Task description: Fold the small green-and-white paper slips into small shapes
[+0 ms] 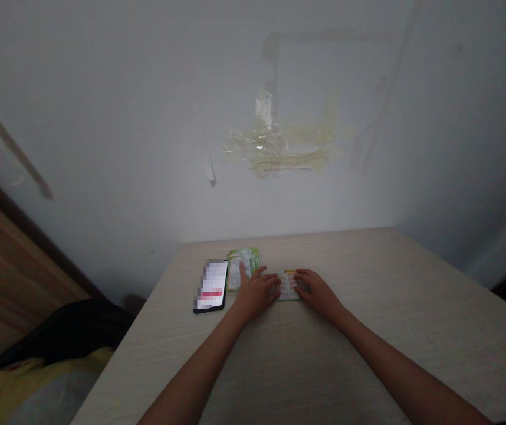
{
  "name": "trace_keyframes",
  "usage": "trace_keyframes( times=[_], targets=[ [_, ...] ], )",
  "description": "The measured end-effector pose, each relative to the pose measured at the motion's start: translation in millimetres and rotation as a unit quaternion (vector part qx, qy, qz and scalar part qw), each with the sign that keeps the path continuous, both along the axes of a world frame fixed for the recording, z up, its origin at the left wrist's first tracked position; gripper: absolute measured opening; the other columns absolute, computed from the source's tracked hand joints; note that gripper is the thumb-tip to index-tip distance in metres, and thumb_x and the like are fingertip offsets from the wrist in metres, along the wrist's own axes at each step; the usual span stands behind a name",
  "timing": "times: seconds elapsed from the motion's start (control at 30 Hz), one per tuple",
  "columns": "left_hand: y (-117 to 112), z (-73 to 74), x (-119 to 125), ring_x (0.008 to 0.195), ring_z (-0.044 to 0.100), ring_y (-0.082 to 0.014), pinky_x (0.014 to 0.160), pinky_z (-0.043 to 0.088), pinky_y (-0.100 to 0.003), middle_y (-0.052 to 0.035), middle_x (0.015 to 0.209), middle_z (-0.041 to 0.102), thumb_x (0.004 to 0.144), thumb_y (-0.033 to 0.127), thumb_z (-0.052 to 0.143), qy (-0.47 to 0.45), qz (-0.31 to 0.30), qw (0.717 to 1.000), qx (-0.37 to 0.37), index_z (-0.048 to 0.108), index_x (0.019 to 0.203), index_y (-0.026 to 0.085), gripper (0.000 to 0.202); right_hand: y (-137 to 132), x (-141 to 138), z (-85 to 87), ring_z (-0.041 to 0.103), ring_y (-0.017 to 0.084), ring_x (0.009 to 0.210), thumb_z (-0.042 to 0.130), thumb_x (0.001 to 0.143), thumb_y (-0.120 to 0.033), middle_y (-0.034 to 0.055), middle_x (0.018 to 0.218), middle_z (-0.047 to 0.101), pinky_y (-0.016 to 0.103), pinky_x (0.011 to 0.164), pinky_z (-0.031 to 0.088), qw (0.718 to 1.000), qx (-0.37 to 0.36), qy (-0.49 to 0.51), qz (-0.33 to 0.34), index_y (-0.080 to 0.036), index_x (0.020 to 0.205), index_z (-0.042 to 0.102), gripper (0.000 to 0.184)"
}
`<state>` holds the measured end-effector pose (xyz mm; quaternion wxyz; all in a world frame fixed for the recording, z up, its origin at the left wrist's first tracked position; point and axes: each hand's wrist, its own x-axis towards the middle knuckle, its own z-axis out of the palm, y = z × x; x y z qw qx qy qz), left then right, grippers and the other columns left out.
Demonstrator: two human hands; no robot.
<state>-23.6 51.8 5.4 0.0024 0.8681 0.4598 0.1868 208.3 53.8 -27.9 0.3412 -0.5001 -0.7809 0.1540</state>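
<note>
From the head view, two bare forearms lay nearest the camera, running up from the bottom edge over the pale wood-grain worktop (412, 307). They ended in the left hand (255, 290) and the right hand (317, 290), both palm down near the middle of the worktop.

Between the hands lay a small packet (287, 285), flat on the worktop, pale with a green edge and red print. Its long axis ran away from the person towards the wall. Which end was its top could not be told. The left hand was spread flat, with its fingers at the small packet's left edge. The right hand lay loosely flat with its fingertips on the right edge. Neither hand was curled around the packet.

Just beyond and to the left lay a green packet (243, 267), also flat, its long axis likewise pointing roughly at the wall. The left hand's forefinger reached onto its near right corner. What either packet contained could not be made out.

Just beside the green packet, on its left, lay a phone (211, 286) in a dark case, its lit screen facing up and its length also running towards the wall.

Behind the worktop rose a grey wall (124, 118) with scraps of old clear tape (279, 144) stuck to it. Off the worktop's left edge lay a yellow cloth (36, 383) under something dark.
</note>
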Motion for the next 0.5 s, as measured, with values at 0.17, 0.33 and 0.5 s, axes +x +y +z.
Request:
trace_keyframes(
  times=[0.17,0.33,0.5],
  targets=[
    [1,0.3,-2,0.132,0.04,-0.0317,0.102,-0.022,-0.07,0.0036,0.126,0.064,0.088,0.049,0.053,0.003,0.004,1.0,-0.003,0.059,0.121,0.042,0.034,-4,1,6.0,0.055,0.022,0.113,0.061,0.083,-0.027,0.0099,0.116,0.062,0.04,0.102,0.042,1.0,0.003,0.008,-0.007,-0.02,0.091,0.069,0.013],
    [0,1.8,-2,0.131,0.041,-0.0327,0.103,-0.021,-0.071,0.005,0.127,0.064,0.088,0.048,0.053,0.009,0.006,1.0,0.003,0.059,0.12,0.044,0.033,-5,-1,13.6,0.055,0.022,0.11,0.057,0.085,-0.024,0.0103,0.114,0.062,0.039,0.1,0.043,1.0,-0.001,-0.021,-0.009,-0.019,0.086,0.069,0.013],
    [0,2.4,-1,0.131,0.041,-0.0326,0.104,-0.018,-0.072,0.0048,0.127,0.063,0.088,0.048,0.052,0.01,0.007,1.0,0.004,0.058,0.122,0.044,0.034,-5,-4,15.6,0.055,0.022,0.106,0.057,0.084,-0.022,0.0094,0.109,0.062,0.037,0.095,0.045,0.999,0.011,-0.044,-0.019,-0.019,0.09,0.067,0.011]
  ],
)
